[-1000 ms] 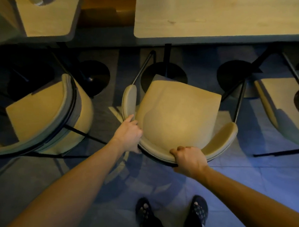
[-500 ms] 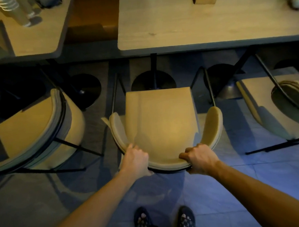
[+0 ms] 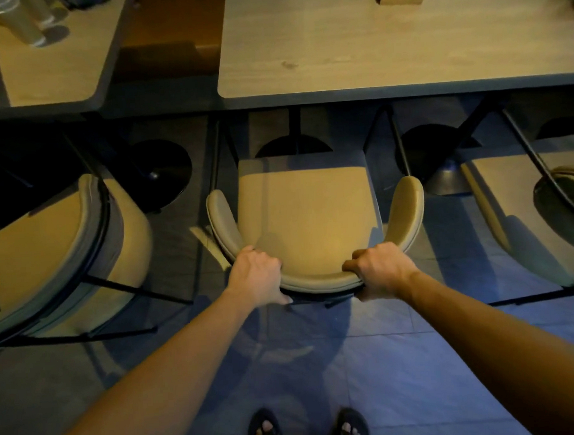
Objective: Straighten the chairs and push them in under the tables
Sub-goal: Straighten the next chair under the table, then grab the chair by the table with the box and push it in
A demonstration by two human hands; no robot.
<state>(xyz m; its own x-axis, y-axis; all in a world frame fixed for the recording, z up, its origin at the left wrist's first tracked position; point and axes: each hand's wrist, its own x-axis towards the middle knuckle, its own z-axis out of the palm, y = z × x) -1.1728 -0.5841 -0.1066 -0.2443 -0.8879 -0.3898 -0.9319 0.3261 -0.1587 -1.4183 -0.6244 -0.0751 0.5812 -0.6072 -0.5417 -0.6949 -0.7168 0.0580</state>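
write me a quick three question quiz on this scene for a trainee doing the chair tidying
1. True or false: both bare hands grip the curved backrest of the tan padded middle chair.
2. Multiple choice: the middle chair's seat is now
A. turned askew to the table edge
B. square to the light wood table, its front edge short of the tabletop
C. tipped on its side
3. Short answer: which neighbouring chair is turned away from the table?

Key
1. True: the left hand and right hand each clasp the backrest rim.
2. B
3. The tan padded chair on the left, angled with its back toward the middle chair.
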